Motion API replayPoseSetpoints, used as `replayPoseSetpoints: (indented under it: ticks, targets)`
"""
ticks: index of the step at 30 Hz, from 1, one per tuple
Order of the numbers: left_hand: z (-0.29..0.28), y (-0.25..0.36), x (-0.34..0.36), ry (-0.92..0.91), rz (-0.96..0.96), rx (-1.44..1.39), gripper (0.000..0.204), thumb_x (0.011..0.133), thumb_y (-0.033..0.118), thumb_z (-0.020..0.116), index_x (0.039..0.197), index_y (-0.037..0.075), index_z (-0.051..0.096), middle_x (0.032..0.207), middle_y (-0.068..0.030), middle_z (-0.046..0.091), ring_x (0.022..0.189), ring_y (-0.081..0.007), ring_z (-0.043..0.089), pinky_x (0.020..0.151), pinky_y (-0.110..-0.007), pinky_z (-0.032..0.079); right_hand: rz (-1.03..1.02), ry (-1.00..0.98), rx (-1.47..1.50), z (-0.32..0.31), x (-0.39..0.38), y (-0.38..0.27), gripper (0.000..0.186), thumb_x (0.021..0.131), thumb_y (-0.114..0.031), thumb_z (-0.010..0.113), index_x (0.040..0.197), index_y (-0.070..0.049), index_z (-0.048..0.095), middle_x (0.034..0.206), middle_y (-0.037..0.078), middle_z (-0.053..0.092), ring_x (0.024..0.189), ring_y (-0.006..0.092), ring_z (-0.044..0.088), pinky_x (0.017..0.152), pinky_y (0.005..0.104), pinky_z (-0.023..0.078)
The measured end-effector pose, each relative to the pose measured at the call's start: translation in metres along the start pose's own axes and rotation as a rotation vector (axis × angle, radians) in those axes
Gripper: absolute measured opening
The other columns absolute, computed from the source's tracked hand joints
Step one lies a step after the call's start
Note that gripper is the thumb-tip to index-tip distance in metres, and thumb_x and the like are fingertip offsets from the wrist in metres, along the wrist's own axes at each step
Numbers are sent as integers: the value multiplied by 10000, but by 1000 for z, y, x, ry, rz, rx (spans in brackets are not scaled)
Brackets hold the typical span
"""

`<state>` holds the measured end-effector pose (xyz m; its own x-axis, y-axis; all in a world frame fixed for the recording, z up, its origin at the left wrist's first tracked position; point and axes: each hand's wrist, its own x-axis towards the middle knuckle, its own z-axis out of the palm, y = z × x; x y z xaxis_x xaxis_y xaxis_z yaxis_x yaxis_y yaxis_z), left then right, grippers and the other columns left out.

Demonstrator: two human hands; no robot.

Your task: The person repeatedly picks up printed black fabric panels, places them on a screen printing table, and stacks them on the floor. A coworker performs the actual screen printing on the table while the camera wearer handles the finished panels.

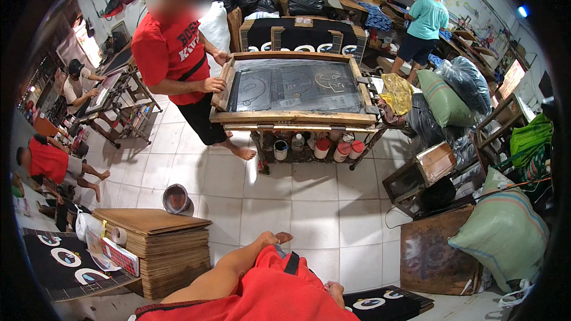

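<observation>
My left hand (267, 239) lies low in front of me, beside my grey shorts (278, 252) and just short of my bare foot (285, 237). Nothing shows in it, but its fingers are too small and tucked to read. By the right side of my red shirt (285, 294), my right hand (335, 290) shows only in part, with its fingers mostly hidden. Closest to it are black fabric panels (380, 304) printed with cartoon eyes. Ahead, a person in a red shirt (172, 50) grips the left side of a wooden-framed printing screen (297, 117) on a table.
Stacked brown boards (156, 249) stand at left, near a stained bucket (176, 198). Paint tubs (322, 148) sit under the screen table. Filled sacks (505, 229), a wooden stool (425, 169) and a leaning board (437, 248) line the right. Other people work at the back right and far left.
</observation>
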<state>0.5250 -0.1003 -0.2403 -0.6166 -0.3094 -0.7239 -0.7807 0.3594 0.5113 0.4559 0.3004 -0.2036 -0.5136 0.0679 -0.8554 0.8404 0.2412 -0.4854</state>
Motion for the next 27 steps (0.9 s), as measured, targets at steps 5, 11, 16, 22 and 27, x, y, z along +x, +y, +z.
replayPoseSetpoints:
  ticks: [5, 11, 16, 22, 27]
  targets:
    - [-12, 21, -22, 14, -22, -13, 357, 688, 285, 668, 928, 23, 692, 911, -202, 665, 889, -294, 640, 792, -368, 491, -13, -43, -27, -4, 0, 1, 62, 784, -16, 567, 746, 2, 613, 646, 69, 593, 538, 136, 579, 430, 230, 409]
    - [-13, 23, -23, -10, -134, -39, 361, 708, 301, 678, 970, 53, 690, 981, -169, 665, 941, -284, 632, 830, -359, 492, -56, -13, -19, 1, 2, 2, 108, 777, -15, 570, 829, 60, 627, 734, 130, 622, 621, 195, 618, 519, 266, 503]
    - [-12, 18, -19, -7, -113, 24, 350, 715, 295, 676, 980, 68, 691, 993, -147, 668, 953, -276, 630, 839, -350, 490, -77, -13, -30, 5, 3, 1, 181, 773, -23, 576, 892, 104, 622, 801, 175, 632, 670, 237, 633, 600, 303, 552]
    - [-12, 9, -19, 6, 37, -110, 471, 682, 403, 672, 890, -19, 673, 911, -271, 629, 917, -346, 624, 782, -388, 481, -64, -29, -62, 5, -7, -5, 128, 766, -19, 586, 830, 84, 625, 728, 136, 622, 628, 196, 620, 579, 283, 537]
    - [-13, 13, -19, -15, 49, -22, 465, 683, 381, 665, 933, -10, 670, 962, -270, 622, 967, -327, 612, 831, -377, 472, -20, 24, -12, 5, -9, -3, 87, 755, -8, 599, 788, 67, 626, 702, 113, 615, 618, 186, 615, 575, 282, 533]
